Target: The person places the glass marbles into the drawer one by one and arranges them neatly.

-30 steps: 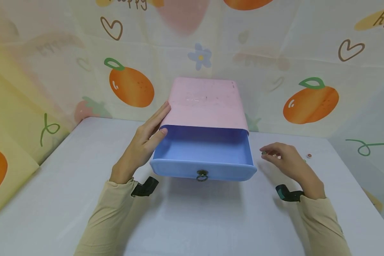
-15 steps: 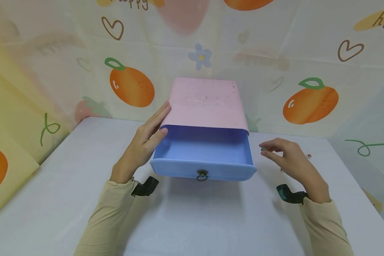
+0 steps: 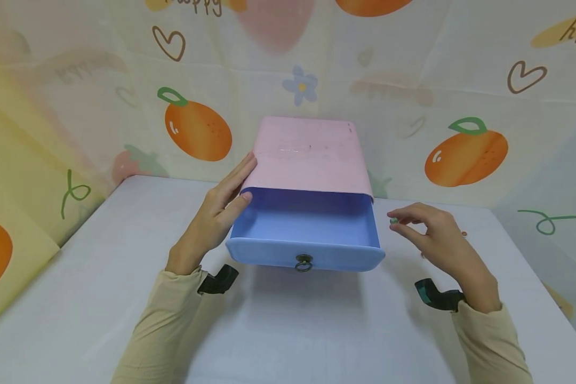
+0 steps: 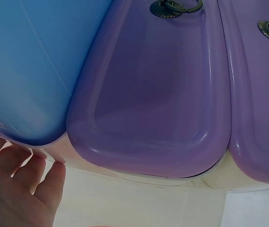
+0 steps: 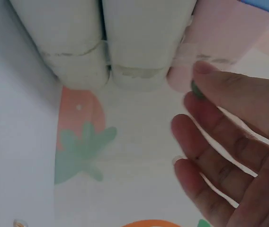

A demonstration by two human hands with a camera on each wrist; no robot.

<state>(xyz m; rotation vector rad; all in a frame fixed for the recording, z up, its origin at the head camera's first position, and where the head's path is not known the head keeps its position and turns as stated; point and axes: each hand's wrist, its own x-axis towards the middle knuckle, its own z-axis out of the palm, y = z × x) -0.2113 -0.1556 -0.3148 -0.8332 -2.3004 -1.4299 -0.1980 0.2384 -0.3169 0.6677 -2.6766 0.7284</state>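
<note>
A fabric backdrop (image 3: pixel 249 80) printed with oranges, hearts and a flower spans the space behind the cabinet, and the white bench (image 3: pixel 288 330) spreads beneath it and out to both sides. The cabinet (image 3: pixel 312 152) itself has a pink top; its blue drawer (image 3: pixel 304 256) juts from the front toward the person, with two closed purple drawers (image 4: pixel 148 90) below, seen from the left wrist. At the cabinet's left side is the left hand (image 3: pixel 206 221), fingers laid fairly straight along the pink wall and thumb by the drawer's near corner, bracing more than gripping. Right of the cabinet, raised off the bench and apart from the drawer, the right hand (image 3: pixel 439 234) pinches a small green piece (image 3: pixel 394 221) between thumb and forefinger, its other fingers loosely spread. The step in hand looks like carrying that piece to the drawer while the cabinet is steadied; the next move would seem to call for bringing the pinch leftward over the drawer's side wall before letting go. On the drawer front hangs a ring pull (image 3: pixel 303 258). Farther right of the cabinet, a reddish piece (image 3: pixel 464 233) lies partly behind the right hand; a tiny speck (image 3: pixel 423 255) nearer the cabinet is too small to identify.
</note>
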